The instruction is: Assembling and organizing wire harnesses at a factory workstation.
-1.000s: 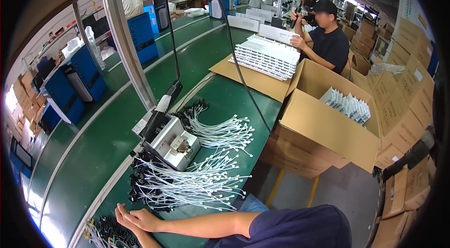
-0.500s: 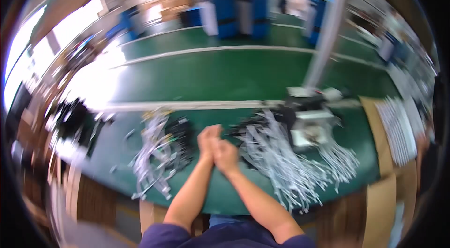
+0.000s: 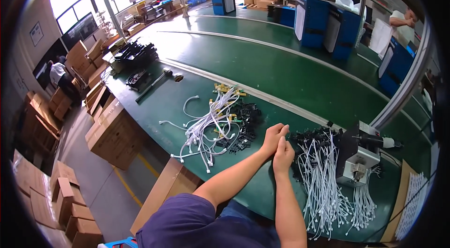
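Observation:
My left hand (image 3: 272, 139) and my right hand (image 3: 283, 155) are pressed together above the green table, both with curled fingers. Anything between them is too small or too hidden to make out. Left of them lies a loose bunch of white cables (image 3: 206, 128) with yellow-tagged ends, beside a heap of small black plastic parts (image 3: 244, 126). Close to my right hand, a larger bundle of white cables (image 3: 323, 177) fans toward the table's near edge, black pieces at its far end. Beyond that bundle stands a small grey and black bench machine (image 3: 361, 154).
Black parts (image 3: 136, 51) pile up at the table's far left end, near a black fan (image 3: 137, 79) and a rod-like tool (image 3: 154, 85). Cardboard boxes (image 3: 115, 133) stand on the floor at left. A metal post (image 3: 405, 79) rises behind the machine. Other people work farther off.
The view has swung to the left and sharpened, bringing in the floor boxes and windows. My hands remain together over the table between the two cable bunches.

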A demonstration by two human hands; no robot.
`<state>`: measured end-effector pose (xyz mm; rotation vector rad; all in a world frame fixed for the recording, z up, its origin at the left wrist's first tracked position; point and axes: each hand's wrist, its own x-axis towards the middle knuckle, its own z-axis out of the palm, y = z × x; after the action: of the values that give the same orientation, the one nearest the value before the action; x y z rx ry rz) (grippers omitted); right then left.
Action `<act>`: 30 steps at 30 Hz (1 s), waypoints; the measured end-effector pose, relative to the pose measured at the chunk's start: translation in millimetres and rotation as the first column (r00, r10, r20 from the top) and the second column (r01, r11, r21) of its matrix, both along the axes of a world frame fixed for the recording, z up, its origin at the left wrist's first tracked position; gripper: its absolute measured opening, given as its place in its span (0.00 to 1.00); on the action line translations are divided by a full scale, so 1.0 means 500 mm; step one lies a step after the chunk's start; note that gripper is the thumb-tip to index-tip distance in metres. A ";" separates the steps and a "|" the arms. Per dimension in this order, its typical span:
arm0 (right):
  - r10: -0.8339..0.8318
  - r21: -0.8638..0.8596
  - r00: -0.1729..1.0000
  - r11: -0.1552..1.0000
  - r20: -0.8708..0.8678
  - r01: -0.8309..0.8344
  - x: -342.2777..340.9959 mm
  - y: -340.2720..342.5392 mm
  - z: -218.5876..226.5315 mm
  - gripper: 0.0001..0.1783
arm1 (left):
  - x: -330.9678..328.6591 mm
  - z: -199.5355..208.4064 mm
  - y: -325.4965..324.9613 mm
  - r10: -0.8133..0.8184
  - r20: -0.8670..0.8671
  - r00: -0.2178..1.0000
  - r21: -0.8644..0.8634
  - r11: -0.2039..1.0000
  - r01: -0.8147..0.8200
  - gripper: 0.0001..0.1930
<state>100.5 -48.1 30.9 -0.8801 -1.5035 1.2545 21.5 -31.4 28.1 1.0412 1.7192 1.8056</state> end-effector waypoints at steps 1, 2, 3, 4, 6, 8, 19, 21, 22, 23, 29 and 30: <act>-0.013 0.004 1.000 1.000 0.002 0.013 0.002 0.001 0.003 0.22 | 0.001 0.000 0.003 -0.005 0.003 1.000 -0.003 1.000 0.005 0.15; -0.024 0.007 1.000 1.000 0.001 0.024 0.003 0.002 0.003 0.22 | 0.002 -0.001 0.005 -0.012 0.007 1.000 -0.006 1.000 0.012 0.15; -0.020 0.007 1.000 1.000 0.008 0.020 0.002 0.001 0.002 0.23 | 0.002 -0.003 0.004 -0.023 0.006 1.000 -0.002 1.000 0.023 0.15; -0.017 0.006 1.000 1.000 0.015 0.017 0.001 0.001 -0.001 0.24 | -0.001 -0.003 0.002 -0.014 0.008 1.000 -0.009 1.000 0.014 0.15; -0.020 0.008 1.000 1.000 0.019 0.020 -0.003 -0.001 -0.001 0.24 | -0.007 -0.004 0.000 0.000 0.020 1.000 0.000 1.000 0.000 0.15; -0.021 0.001 0.999 1.000 -0.034 0.021 -0.007 -0.005 0.006 0.24 | -0.004 0.000 0.000 -0.002 0.007 1.000 -0.005 1.000 0.002 0.15; -0.033 0.015 0.999 0.999 0.021 0.033 0.003 0.005 0.002 0.24 | -0.002 -0.002 0.008 0.000 0.017 1.000 -0.031 1.000 0.001 0.15; -0.034 0.015 0.999 0.999 0.025 0.034 0.004 0.005 0.002 0.24 | 0.000 0.002 0.007 0.000 0.010 1.000 -0.037 0.999 0.001 0.15; -0.031 0.010 0.999 0.999 0.016 0.031 0.002 0.003 0.002 0.24 | -0.002 0.002 0.004 0.005 0.001 1.000 -0.044 0.999 -0.005 0.15; -0.028 0.006 1.000 1.000 0.008 0.027 0.000 -0.001 0.002 0.24 | -0.004 0.001 0.001 0.006 0.000 1.000 -0.044 0.999 -0.006 0.15; -0.022 0.022 0.999 1.000 0.033 0.021 -0.005 -0.016 -0.002 0.24 | -0.011 0.003 -0.018 -0.014 0.022 1.000 -0.037 0.999 0.015 0.15; -0.033 0.017 0.999 0.999 0.033 0.032 -0.004 -0.015 -0.006 0.24 | -0.007 0.001 -0.017 -0.009 0.023 1.000 -0.029 1.000 0.010 0.15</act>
<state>98.2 -55.8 27.8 -0.9146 -1.5180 1.2074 17.8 -40.0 28.8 1.0114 1.7188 1.7750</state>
